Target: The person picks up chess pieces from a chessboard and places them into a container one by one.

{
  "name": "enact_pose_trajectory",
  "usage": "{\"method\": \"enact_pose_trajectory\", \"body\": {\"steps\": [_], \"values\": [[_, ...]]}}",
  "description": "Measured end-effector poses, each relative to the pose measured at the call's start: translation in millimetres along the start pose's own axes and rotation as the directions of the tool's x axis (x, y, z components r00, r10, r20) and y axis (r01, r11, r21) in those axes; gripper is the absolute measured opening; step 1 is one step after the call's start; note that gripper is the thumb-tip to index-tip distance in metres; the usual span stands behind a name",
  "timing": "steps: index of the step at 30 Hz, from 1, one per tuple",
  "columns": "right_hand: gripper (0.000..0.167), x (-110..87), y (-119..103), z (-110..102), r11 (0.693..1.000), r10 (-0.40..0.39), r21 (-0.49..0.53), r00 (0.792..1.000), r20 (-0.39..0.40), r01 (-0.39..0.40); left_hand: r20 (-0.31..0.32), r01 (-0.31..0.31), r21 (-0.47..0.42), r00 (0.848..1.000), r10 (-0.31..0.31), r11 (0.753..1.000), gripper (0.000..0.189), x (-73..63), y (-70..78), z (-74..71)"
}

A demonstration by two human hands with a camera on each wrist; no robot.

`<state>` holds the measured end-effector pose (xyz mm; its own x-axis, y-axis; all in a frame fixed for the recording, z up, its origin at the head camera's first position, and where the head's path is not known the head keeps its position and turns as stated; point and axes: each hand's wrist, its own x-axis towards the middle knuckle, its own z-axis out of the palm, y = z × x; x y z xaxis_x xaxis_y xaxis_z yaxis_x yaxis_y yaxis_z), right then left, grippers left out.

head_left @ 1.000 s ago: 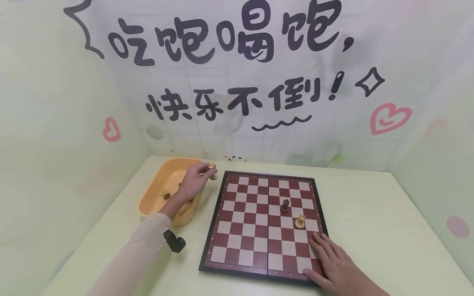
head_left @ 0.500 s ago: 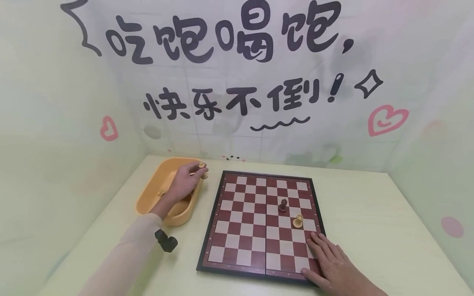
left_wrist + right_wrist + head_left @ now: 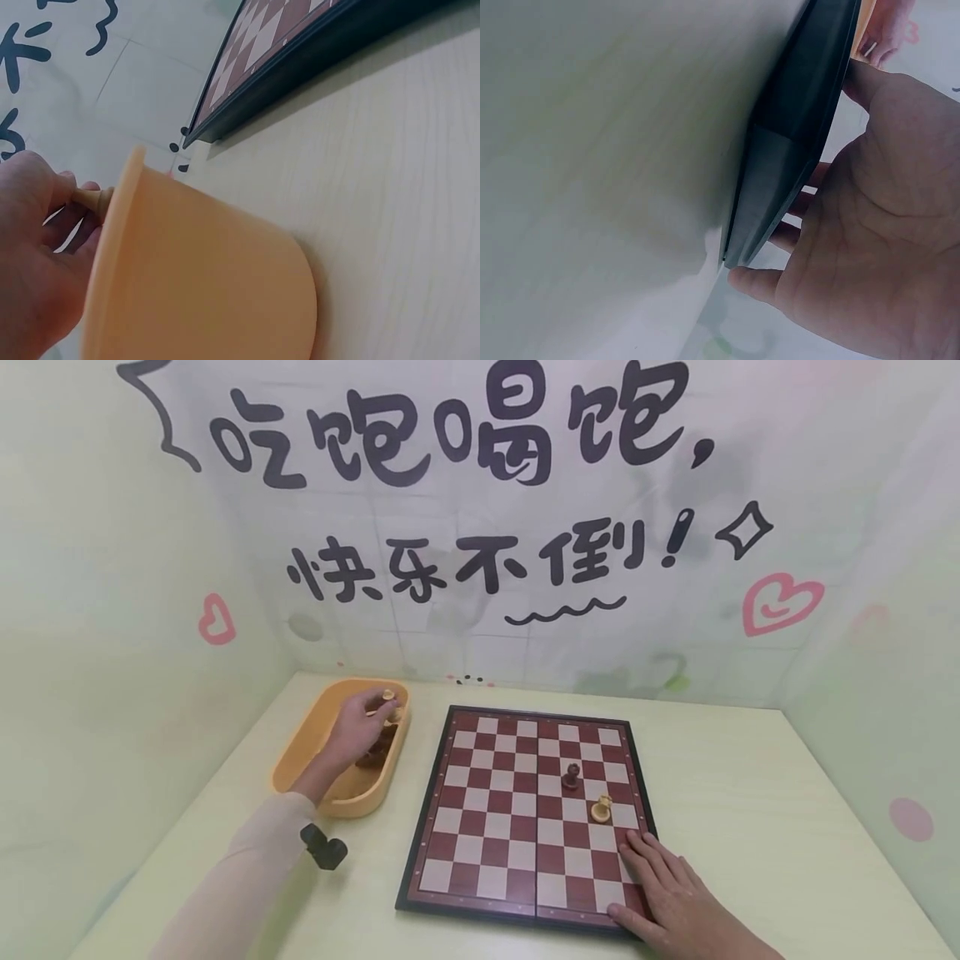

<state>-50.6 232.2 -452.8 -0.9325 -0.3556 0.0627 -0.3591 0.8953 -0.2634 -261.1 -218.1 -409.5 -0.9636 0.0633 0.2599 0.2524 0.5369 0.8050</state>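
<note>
My left hand (image 3: 354,728) pinches a pale chess piece (image 3: 389,695) over the far right part of the orange plastic bin (image 3: 352,810). In the left wrist view the piece (image 3: 94,199) sits between thumb and fingers, right at the bin's rim. Dark chess pieces (image 3: 378,747) lie inside the bin, partly hidden by that hand. My right hand (image 3: 678,897) rests on the near right corner of the chessboard (image 3: 480,843), fingers fairly straight. On the board's right half are a dark chess piece (image 3: 572,777) and a pale chess piece (image 3: 602,810).
The pale wooden table (image 3: 735,793) carries the board and bin, with a narrow gap between the two. Printed curtains (image 3: 420,635) close in the back and both sides. A black wrist mount (image 3: 325,847) sticks out from the left sleeve.
The left hand has moved left with the pale chess piece, from between bin and board to over the bin. The right hand stays on the board's corner.
</note>
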Motion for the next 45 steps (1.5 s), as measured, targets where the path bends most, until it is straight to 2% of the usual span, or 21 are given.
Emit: {"method": "enact_pose_trajectory", "body": {"steps": [4, 6, 11, 14, 19, 28, 36, 45], "values": [[0.082, -0.4, -2.3, -1.1, 1.0, 0.018, 0.015, 0.999, 0.03, -0.019, -0.004, 0.011, 0.0, 1.0, -0.011, 1.0, 0.023, -1.2, -4.0, -3.2], [0.084, -0.6, -3.2, -1.2, 1.0, 0.026, 0.016, 0.999, 0.036, -0.027, -0.004, 0.015, -0.034, 1.0, -0.015, 0.999, 0.023, -1.9, -5.2, -4.5], [0.084, -1.2, -4.1, 0.0, 1.0, 0.028, 0.006, 0.999, 0.026, -0.028, 0.008, 0.027, -0.064, 1.0, -0.026, 0.998, 0.025, -2.8, -10.3, -11.4], [0.084, -1.5, -4.5, 1.2, 1.0, 0.027, 0.006, 0.999, 0.02, -0.027, 0.011, 0.026, -0.03, 1.0, -0.026, 0.999, 0.031, -3.5, -13.5, -17.7], [0.083, -2.3, -3.7, 1.8, 1.0, 0.02, 0.001, 1.0, 0.007, -0.02, 0.003, 0.034, -0.054, 0.999, -0.034, 0.998, 0.044, -5.6, -14.5, -21.9], [0.082, -3.0, -2.8, 3.1, 1.0, 0.018, -0.003, 1.0, 0.003, -0.018, -0.014, 0.019, -0.097, 1.0, -0.021, 0.995, 0.041, -6.3, -11.1, -11.2], [0.08, -4.5, -2.1, 8.5, 1.0, -0.017, -0.021, 0.997, -0.072, 0.016, -0.027, -0.027, -0.147, 0.999, 0.023, 0.989, 0.039, -6.0, -4.0, -6.4], [0.079, -5.4, -4.6, 8.3, 1.0, -0.005, -0.014, 0.999, -0.052, 0.004, -0.032, -0.067, -0.074, 0.997, 0.065, 0.995, 0.033, -8.9, 3.7, 1.5]]}}
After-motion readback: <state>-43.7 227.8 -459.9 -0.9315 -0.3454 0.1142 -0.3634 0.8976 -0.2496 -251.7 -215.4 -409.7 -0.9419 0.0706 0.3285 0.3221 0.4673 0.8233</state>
